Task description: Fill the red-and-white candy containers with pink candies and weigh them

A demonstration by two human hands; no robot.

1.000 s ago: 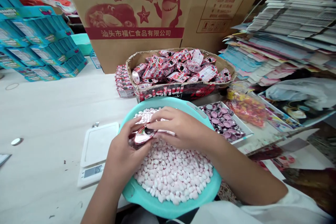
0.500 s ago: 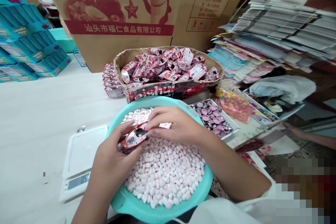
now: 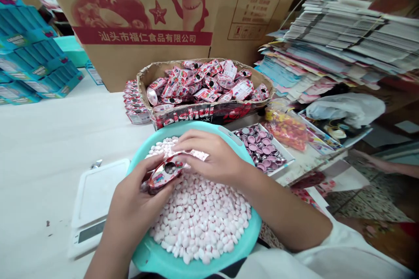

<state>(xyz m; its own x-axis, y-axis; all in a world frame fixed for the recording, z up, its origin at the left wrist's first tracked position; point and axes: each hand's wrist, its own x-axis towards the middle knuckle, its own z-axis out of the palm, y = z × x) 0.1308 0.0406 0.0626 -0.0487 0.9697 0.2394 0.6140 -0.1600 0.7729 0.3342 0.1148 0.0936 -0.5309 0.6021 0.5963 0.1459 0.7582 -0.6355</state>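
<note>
White tabletop (image 3: 32, 148) spans frame left; at centre we see a red-and-silver, oval-faced container (image 3: 159, 178), hole uncapped, gripped by the left hand (image 3: 135, 196), right hand (image 3: 212, 157) curled against it, grip unclear, several similar containers (image 3: 203, 83) likewise uncapped in the brown cardboard box (image 3: 196, 115) above.

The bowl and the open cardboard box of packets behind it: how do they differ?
The bowl is round, turquoise and smooth-rimmed; the box is longer than it is deep, with a ragged brown rim. The bowl holds loose pale pellets; the box holds shiny printed packets. Both are open-topped.
</note>
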